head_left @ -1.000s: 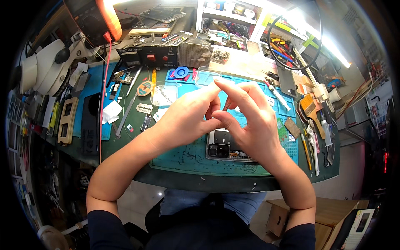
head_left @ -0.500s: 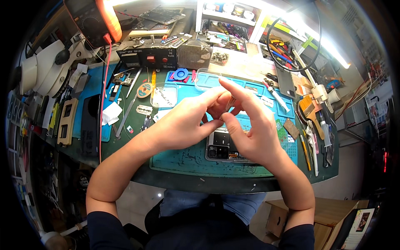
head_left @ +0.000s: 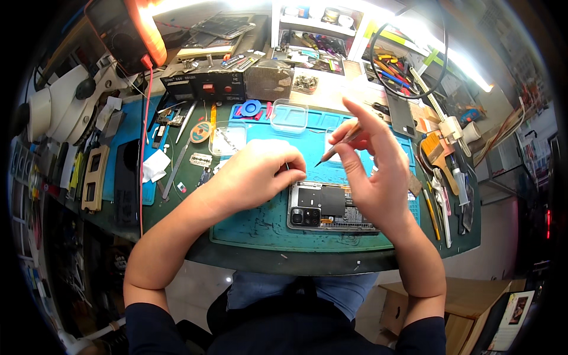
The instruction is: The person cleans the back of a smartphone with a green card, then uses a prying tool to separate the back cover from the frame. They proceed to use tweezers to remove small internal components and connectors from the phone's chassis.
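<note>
An opened smartphone (head_left: 322, 200) lies on the blue work mat (head_left: 260, 228) with its camera block and inner parts bare. Just above its top left corner, my left hand (head_left: 260, 171) is closed in a pinch; anything between the fingertips is too small or hidden to make out. My right hand (head_left: 378, 171) hovers over the phone's right part, its thumb and fingers closed round a slim pointed tool (head_left: 337, 148). The tool's dark tip points down and left, toward my left fingertips, without touching them.
Clear plastic boxes (head_left: 289, 116) stand behind my hands. On the left lie a razor blade (head_left: 200, 160), a solder spool (head_left: 202, 132) and a white tissue (head_left: 155, 165). Brushes (head_left: 438, 152) and a syringe (head_left: 461, 182) lie right. A red cable (head_left: 142, 177) hangs across the left side.
My hands have drawn apart: the left moved slightly down and away, the right slightly right. The pointed tool now shows plainly in my right hand, and more of the phone is visible.
</note>
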Available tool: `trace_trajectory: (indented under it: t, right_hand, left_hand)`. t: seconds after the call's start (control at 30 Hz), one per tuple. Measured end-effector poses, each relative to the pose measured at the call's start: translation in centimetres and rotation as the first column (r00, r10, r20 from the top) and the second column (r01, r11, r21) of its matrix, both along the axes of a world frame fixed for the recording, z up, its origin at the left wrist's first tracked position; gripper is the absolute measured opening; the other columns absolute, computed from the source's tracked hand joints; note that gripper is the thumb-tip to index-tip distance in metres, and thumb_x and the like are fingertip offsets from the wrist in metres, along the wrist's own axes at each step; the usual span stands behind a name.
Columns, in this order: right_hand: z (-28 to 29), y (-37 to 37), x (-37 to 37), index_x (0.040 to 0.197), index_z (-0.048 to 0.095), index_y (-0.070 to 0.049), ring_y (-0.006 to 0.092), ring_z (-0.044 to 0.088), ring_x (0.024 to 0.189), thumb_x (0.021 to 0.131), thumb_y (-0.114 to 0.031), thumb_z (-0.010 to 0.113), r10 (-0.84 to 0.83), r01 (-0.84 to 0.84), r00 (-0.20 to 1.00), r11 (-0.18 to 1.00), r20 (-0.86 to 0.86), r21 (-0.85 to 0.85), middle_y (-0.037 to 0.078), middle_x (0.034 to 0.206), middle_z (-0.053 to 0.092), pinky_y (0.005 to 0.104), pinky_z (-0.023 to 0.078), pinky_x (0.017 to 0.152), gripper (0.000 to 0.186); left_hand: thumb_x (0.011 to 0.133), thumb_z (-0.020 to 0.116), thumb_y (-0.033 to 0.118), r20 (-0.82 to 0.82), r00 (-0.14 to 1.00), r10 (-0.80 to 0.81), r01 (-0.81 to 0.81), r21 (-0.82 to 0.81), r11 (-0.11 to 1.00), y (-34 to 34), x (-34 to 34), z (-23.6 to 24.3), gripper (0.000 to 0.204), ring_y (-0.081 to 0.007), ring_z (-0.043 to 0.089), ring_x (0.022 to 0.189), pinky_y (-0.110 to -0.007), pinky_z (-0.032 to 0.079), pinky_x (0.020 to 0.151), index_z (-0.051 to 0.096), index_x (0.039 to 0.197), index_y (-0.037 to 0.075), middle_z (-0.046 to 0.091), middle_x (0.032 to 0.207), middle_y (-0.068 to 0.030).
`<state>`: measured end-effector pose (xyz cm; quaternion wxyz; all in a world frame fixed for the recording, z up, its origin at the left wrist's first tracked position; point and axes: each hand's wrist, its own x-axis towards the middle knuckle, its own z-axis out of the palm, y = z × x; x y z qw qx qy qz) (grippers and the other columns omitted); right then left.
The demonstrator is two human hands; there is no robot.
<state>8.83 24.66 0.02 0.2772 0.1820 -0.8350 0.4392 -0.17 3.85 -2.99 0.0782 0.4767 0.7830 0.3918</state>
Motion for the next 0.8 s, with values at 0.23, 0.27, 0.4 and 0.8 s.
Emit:
trace_trajectory:
  t: [0.23, 0.27, 0.4, 0.8]
  right_hand:
    - [-1.0, 0.1, 0.6, 0.148, 0.053, -0.003, 0.0165, 0.066, 0.087, 0.094, 0.010, 0.062, 0.068, -0.047, 0.990, 0.985, 0.121, -0.164, 0.009, 0.098, 0.065, 0.0311, 0.060, 0.079, 0.056]
    - [-0.9, 0.1, 0.6, 0.147, 0.053, -0.004, 0.0190, 0.066, 0.087, 0.093, 0.010, 0.061, 0.049, -0.045, 0.996, 0.998, 0.072, -0.054, 0.010, 0.097, 0.065, 0.0324, 0.058, 0.079, 0.057]
    - [-0.9, 0.6, 0.7, 0.147, 0.054, -0.003, 0.0194, 0.065, 0.086, 0.092, 0.012, 0.061, 0.032, -0.034, 0.997, 0.999, 0.067, 0.022, 0.011, 0.097, 0.065, 0.0328, 0.058, 0.077, 0.057]
    - [-0.7, 0.4, 0.8, 0.138, 0.061, -0.008, 0.0239, 0.066, 0.082, 0.090, 0.009, 0.063, 0.050, -0.057, 0.996, 0.995, 0.078, 0.087, 0.010, 0.094, 0.065, 0.0356, 0.056, 0.073, 0.051]
  left_hand:
    - [0.093, 0.072, 0.006, 0.095, 0.995, -0.041, 0.037, 0.039, 0.999, -0.3, -0.2, -0.1, 0.016, -0.0230, 0.070, 0.090, -0.035, 0.055, 0.079, 0.074, 0.108, 0.002, 0.073, 0.096, -0.0117]
    - [0.093, 0.072, 0.005, 0.092, 0.994, -0.067, 0.061, 0.065, 0.996, -0.2, -0.1, -0.1, 0.016, -0.0235, 0.070, 0.091, -0.035, 0.055, 0.080, 0.074, 0.109, 0.002, 0.073, 0.097, -0.0115]
    - [0.093, 0.071, 0.005, 0.034, 0.989, -0.146, 0.142, 0.114, 0.983, 0.6, 0.5, -0.7, 0.017, -0.0258, 0.070, 0.095, -0.036, 0.056, 0.083, 0.075, 0.110, 0.002, 0.073, 0.102, -0.0110]
    - [0.093, 0.071, 0.008, 0.013, 0.989, -0.146, 0.143, 0.113, 0.983, 0.8, 0.9, -1.0, 0.015, -0.0311, 0.067, 0.098, -0.040, 0.054, 0.087, 0.074, 0.107, 0.003, 0.072, 0.101, -0.0104]
